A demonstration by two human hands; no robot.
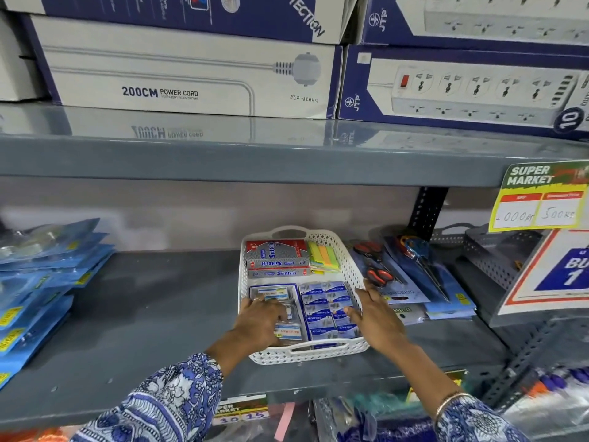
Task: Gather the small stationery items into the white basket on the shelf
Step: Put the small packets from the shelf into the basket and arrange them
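The white basket [353,266] stands on the grey shelf [143,314]. Inside it lie red and grey Softek boxes [276,255] at the back left, coloured sticky notes [324,258] at the back right, small blue packets [325,309] at the front right and clear packs with white labels [272,293] at the front left. My left hand [259,322] rests inside the basket, palm down on the clear packs. My right hand [376,317] sits over the basket's right rim, fingers spread, thumb touching the blue packets.
Carded scissors [382,275] lie just right of the basket, with a grey basket [487,253] beyond. Blue packets [41,282] are stacked at the left. A yellow price tag [538,199] hangs from the upper shelf, which carries power-strip boxes [191,74].
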